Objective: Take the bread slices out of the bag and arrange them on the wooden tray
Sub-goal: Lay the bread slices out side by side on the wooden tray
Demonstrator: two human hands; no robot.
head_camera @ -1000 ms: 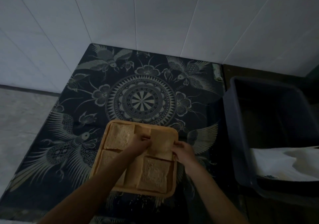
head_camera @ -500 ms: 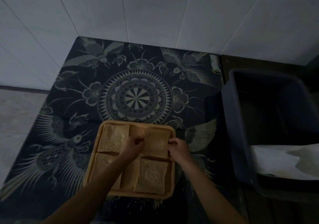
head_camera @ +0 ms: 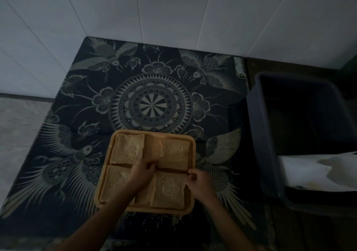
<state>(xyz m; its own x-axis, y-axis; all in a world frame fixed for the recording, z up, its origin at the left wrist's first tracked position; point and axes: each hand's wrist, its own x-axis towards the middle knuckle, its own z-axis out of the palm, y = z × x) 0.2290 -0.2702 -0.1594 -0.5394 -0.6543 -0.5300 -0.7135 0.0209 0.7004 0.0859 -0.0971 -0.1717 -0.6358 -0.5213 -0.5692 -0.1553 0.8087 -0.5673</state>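
Fingers of your left hand (head_camera: 144,168) curl down onto the near left corner of the far right bread slice (head_camera: 174,152), pinching its edge where it meets the middle of the wooden tray (head_camera: 193,175). Your right hand (head_camera: 197,179) does the same at the near right corner of that slice, its fingers (head_camera: 190,171) bunched and closed on the crust just inside the tray's right rim. Whether the slice lies fully flat or is lifted a little at that near edge, you cannot tell in this dim light.

Four slices fill the tray in a two-by-two layout. The far left slice (head_camera: 128,148) lies flat in its corner, with a strip of bare wood between it and the slice you hold. The near right slice (head_camera: 168,189) lies flat just below your hands, and the near left slice (head_camera: 116,181) is partly covered by your left forearm.

The tray sits on the near part of the table, on a dark cloth (head_camera: 152,105) printed with birds, flowers and a round medallion. To the right, well apart from the tray, stands a dark plastic tub (head_camera: 266,154) with something white and crumpled (head_camera: 309,171) lying in its near end. White tiled walls rise behind the table.
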